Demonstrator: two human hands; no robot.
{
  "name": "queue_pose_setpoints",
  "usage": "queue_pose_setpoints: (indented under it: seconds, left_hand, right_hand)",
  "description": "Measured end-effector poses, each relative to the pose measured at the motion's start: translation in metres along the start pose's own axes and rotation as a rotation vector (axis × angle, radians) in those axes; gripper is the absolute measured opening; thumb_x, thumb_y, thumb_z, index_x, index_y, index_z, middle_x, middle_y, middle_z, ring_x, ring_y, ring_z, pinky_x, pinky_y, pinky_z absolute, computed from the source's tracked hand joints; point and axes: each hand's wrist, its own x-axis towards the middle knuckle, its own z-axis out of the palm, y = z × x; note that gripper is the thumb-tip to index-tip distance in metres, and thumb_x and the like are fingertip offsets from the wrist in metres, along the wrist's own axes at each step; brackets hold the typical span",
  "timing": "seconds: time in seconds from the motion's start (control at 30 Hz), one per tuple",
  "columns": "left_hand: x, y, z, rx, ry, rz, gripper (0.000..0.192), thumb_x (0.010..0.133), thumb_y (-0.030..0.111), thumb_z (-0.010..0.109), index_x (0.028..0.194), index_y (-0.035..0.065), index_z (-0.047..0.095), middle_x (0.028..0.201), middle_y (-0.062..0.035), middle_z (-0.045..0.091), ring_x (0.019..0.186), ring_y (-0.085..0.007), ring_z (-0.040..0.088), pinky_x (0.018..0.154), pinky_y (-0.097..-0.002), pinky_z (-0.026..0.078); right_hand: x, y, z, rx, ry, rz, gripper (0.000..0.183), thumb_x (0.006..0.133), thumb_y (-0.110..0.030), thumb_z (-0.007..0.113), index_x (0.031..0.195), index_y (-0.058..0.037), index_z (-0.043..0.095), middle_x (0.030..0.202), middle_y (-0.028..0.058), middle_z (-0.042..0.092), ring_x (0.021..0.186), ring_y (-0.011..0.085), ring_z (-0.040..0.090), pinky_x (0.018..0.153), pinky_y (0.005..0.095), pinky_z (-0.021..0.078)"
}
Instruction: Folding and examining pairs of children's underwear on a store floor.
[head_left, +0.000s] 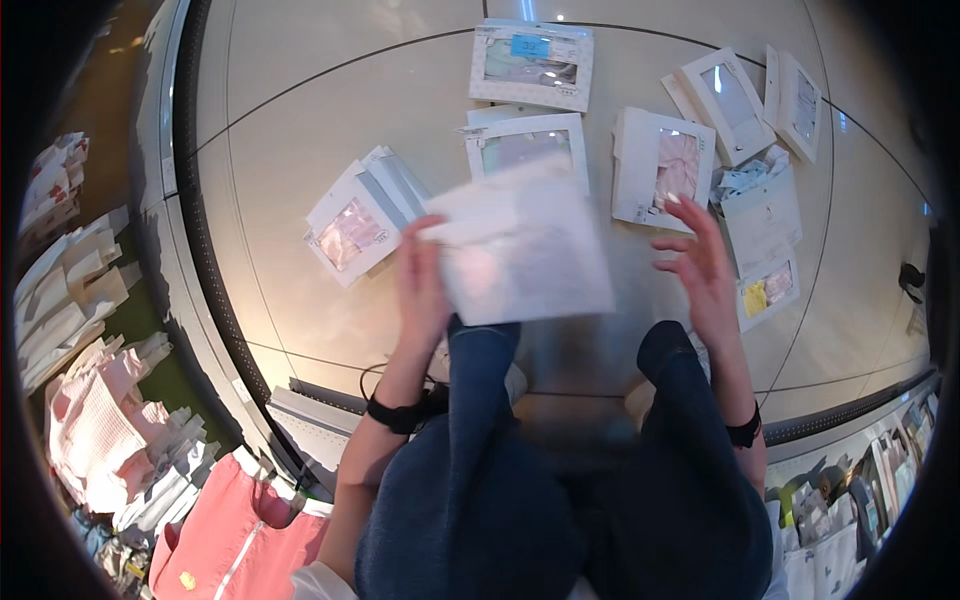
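Note:
My left hand (426, 289) grips the left edge of a flat white box (529, 259), which is blurred and held above the floor near my knees. My right hand (701, 277) is raised with its fingers apart and holds nothing. Just beyond its fingertips lies a white window box (626, 169) with pink fabric behind the window. Past the held box, another white window box (577, 150) with pale green and lilac contents is partly covered. Left of my left hand, a window box with pink fabric (352, 225) leans on a few more white boxes (397, 184).
At the far side lies a window box with a blue price sticker (531, 46). More boxes (731, 105) spread to the right, one with a yellow sticker (754, 298). Shelves with folded clothes (97, 435) and a pink zipped garment (240, 532) border the left; hanging packages (832, 517) stand at lower right.

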Motion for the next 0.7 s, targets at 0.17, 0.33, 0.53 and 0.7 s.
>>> queue_pose_setpoints:
  seconds: [0.17, 0.33, 0.53, 0.7]
  left_hand:
    - [0.021, -0.045, -0.094, -0.189, 0.345, -0.188, 0.036, 0.095, 0.025, 0.029, 0.120, 0.0030, 0.044, 0.116, -0.0121, 0.050, 0.108, -0.0191, 0.048, 0.092, -0.0304, 0.039]
    - [0.042, -0.095, -0.134, -0.140, 0.347, -0.113, 0.035, 0.095, 0.022, 0.031, 0.123, 0.0026, 0.041, 0.115, -0.0120, 0.050, 0.102, -0.0180, 0.050, 0.086, -0.0281, 0.041]
    - [0.047, -0.091, -0.114, 0.566, 0.471, 0.235, 0.047, 0.089, 0.022, 0.045, 0.133, 0.0102, 0.032, 0.134, -0.0161, 0.032, 0.121, -0.0275, 0.032, 0.099, -0.0378, 0.026]
    - [0.047, -0.081, -0.084, 0.937, 0.203, 0.383, 0.055, 0.087, 0.030, 0.043, 0.137, 0.0144, 0.025, 0.143, -0.0114, 0.020, 0.130, -0.0382, 0.014, 0.102, -0.0556, 0.009]
  right_hand:
    - [0.005, 0.011, -0.025, -0.006, 0.080, 0.055, 0.041, 0.086, -0.010, 0.047, 0.126, -0.0063, 0.039, 0.117, 0.0093, 0.049, 0.089, 0.0149, 0.054, 0.076, 0.0272, 0.0456]
    - [0.013, 0.039, -0.044, -0.190, 0.092, 0.121, 0.036, 0.084, -0.007, 0.051, 0.119, -0.0044, 0.045, 0.113, 0.0077, 0.051, 0.097, 0.0149, 0.053, 0.082, 0.0283, 0.0438]
    - [0.036, 0.079, -0.069, -0.510, 0.279, -0.125, 0.045, 0.076, -0.007, 0.059, 0.119, -0.0034, 0.044, 0.119, 0.0129, 0.045, 0.107, 0.0232, 0.047, 0.089, 0.0325, 0.0396]
    - [0.055, 0.085, -0.054, -0.711, 0.275, -0.162, 0.068, 0.070, -0.017, 0.067, 0.127, -0.0023, 0.034, 0.122, 0.0193, 0.041, 0.113, 0.0314, 0.041, 0.095, 0.0381, 0.0334]
